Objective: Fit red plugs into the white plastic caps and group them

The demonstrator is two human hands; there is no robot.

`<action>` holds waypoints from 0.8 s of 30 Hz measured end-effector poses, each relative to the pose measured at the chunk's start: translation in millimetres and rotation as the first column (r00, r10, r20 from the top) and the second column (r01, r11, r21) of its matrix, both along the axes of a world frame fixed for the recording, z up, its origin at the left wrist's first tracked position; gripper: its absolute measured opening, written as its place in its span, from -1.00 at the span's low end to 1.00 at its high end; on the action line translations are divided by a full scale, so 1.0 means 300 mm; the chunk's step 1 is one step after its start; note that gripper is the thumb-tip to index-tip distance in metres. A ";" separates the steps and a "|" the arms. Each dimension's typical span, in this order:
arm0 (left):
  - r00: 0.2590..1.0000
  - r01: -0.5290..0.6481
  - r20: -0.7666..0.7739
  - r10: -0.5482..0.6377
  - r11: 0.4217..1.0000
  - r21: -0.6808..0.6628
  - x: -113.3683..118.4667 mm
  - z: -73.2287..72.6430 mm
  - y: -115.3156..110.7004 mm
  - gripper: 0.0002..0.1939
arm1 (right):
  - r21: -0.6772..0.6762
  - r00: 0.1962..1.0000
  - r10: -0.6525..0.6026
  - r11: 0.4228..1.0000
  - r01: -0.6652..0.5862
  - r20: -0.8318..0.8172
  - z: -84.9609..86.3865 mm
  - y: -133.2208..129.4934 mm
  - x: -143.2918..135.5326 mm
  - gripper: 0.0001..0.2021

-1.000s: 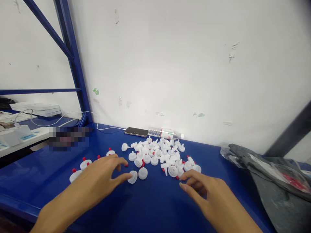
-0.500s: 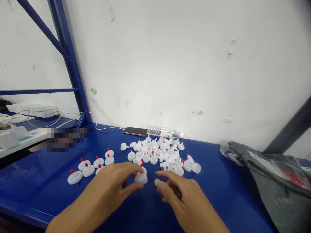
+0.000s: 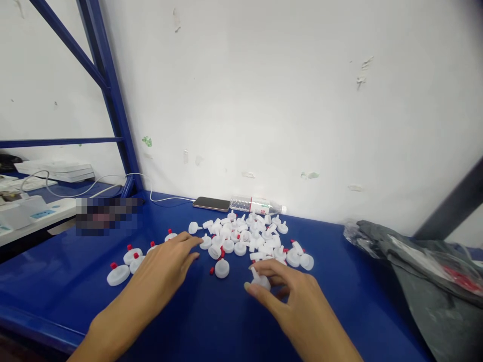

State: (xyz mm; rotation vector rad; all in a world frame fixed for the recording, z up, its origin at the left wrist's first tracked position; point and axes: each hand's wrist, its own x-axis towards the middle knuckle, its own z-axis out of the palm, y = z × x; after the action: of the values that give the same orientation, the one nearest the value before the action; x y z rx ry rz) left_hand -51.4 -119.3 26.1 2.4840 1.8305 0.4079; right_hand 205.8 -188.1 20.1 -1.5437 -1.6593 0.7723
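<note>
My right hand point(image 3: 287, 289) is closed around a white nozzle cap point(image 3: 261, 281), whose narrow spout points up and left between thumb and fingers. My left hand point(image 3: 169, 259) has thumb and fingers apart with nothing visible between them. Its fingertips are close to a white cap point(image 3: 206, 242) at the left edge of a heap of similar caps point(image 3: 241, 236). In front of the heap lies another white cap point(image 3: 222, 268), with a small red tip point(image 3: 212, 270) beside it. Several caps with red tips point(image 3: 117, 274) stand at the left, some hidden by my left hand.
A phone point(image 3: 211, 203) on a white cable and a clear plastic bottle point(image 3: 260, 205) lie along the wall. Grey fabric in plastic point(image 3: 422, 271) covers the right of the blue table point(image 3: 211, 322). A power strip point(image 3: 49, 213) sits at the left beyond a blue frame post point(image 3: 113, 100).
The white cap passed from my left hand to my right, which now holds it. My left hand has moved left and up and its fingers have opened.
</note>
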 end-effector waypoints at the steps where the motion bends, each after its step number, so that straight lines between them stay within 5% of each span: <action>1: 1.000 -0.013 -0.020 0.013 1.000 -0.016 -0.008 -0.012 0.016 -0.66 | 0.003 1.000 -0.004 1.000 0.004 0.021 -0.004 0.002 -0.001 -0.74; 8: 0.999 0.030 -0.018 -0.032 0.996 -0.078 -0.012 -0.065 0.058 -0.77 | -0.024 0.991 0.011 1.000 -0.008 0.132 -0.007 0.004 -0.014 -0.68; 15: 0.977 0.148 0.171 -0.128 0.983 -0.106 0.038 0.016 -0.010 -0.84 | -0.080 0.983 0.009 0.997 0.006 0.186 0.012 0.004 -0.028 -0.56; 20: 0.806 0.434 0.487 -0.337 0.895 -0.100 0.098 0.072 -0.100 -0.84 | -0.042 0.992 0.045 0.998 -0.040 0.118 0.001 -0.001 -0.034 -0.45; 24: 0.740 0.521 0.562 -0.371 0.844 -0.130 0.123 0.062 -0.123 -0.85 | -0.018 0.991 0.100 0.995 -0.099 0.091 -0.007 -0.003 -0.032 -0.39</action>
State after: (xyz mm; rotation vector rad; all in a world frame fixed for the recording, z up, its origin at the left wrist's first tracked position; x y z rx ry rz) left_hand -14.4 -156.3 44.5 2.2157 0.9585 0.6543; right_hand 196.3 -189.1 18.0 -1.5352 -1.8130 0.7765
